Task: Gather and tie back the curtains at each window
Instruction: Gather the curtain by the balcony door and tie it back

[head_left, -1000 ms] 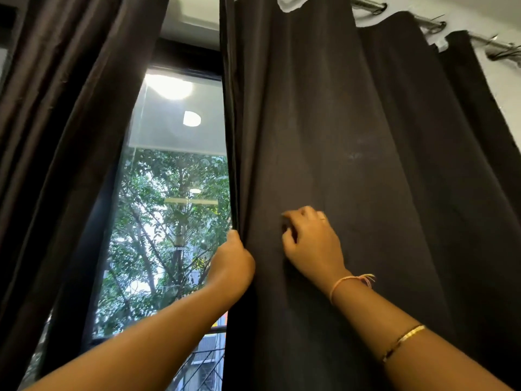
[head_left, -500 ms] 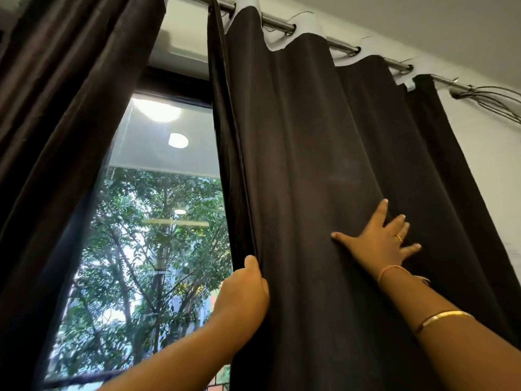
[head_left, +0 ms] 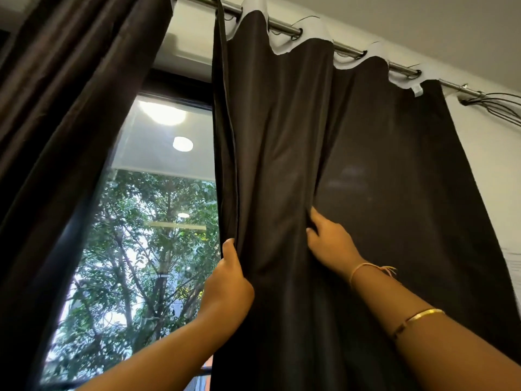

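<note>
Right of the window (head_left: 158,235), the left hand (head_left: 229,289) grips the dark curtain's (head_left: 380,193) edge while the right hand (head_left: 328,244) pinches a fold.

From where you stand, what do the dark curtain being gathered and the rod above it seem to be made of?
The curtain looks like dark brown woven cloth with a faint sheen, possibly synthetic: it drapes in soft folds and catches light along them. The rod looks like polished metal, judging by its silvery, mirror-like glints.
</note>
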Demonstrator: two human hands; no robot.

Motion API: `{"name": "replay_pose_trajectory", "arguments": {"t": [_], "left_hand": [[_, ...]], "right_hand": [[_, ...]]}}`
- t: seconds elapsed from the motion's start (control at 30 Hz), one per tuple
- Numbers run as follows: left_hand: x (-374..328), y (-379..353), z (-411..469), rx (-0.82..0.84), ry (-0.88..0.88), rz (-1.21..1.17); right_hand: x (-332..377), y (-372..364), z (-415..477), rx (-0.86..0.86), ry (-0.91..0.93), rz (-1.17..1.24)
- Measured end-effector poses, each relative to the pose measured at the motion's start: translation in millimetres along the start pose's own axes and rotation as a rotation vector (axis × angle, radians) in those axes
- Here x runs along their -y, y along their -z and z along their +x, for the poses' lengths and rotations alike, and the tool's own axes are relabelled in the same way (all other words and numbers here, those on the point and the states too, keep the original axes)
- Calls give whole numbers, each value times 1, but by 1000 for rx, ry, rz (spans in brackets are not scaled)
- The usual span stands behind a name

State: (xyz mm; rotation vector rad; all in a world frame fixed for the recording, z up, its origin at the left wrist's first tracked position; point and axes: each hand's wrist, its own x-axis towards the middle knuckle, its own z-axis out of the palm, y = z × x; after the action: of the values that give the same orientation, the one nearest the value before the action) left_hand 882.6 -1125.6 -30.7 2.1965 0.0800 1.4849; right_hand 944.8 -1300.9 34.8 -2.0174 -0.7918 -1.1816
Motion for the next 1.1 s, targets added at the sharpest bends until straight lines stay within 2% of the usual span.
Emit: {"name": "replay_pose_trajectory", "arguments": {"t": [0.13, 0.3, 0.33, 0.4, 0.47, 0.5, 0.6, 0.83, 0.93, 1.1], "left_hand": [[22, 20, 4, -114, -6, -3], [60, 58, 9, -208, -51, -24], [62, 67, 7, -231, -45, -3], [70, 79, 8, -290, -73, 182], [82, 90, 9, -285, -61, 163], [87, 92, 9, -285, -74, 192], [89, 97, 2, -213, -66, 36], [70, 68, -9, -65, -104, 189], [60, 55, -11, -24, -119, 68], [56, 38, -16, 125, -104, 3]], "right_hand": [[53, -26, 20, 25, 118, 84], [150, -74, 15, 90, 373, 249], [169, -82, 13, 97, 406, 294], [195, -93, 12, 107, 431, 371], [208, -100, 11, 108, 444, 420], [208, -104, 10, 106, 451, 424], [193, -109, 2, 79, 422, 413], [128, -114, -22, 16, 172, 275], [114, -118, -39, 41, 94, 298], [102, -123, -61, 127, 57, 302]]}}
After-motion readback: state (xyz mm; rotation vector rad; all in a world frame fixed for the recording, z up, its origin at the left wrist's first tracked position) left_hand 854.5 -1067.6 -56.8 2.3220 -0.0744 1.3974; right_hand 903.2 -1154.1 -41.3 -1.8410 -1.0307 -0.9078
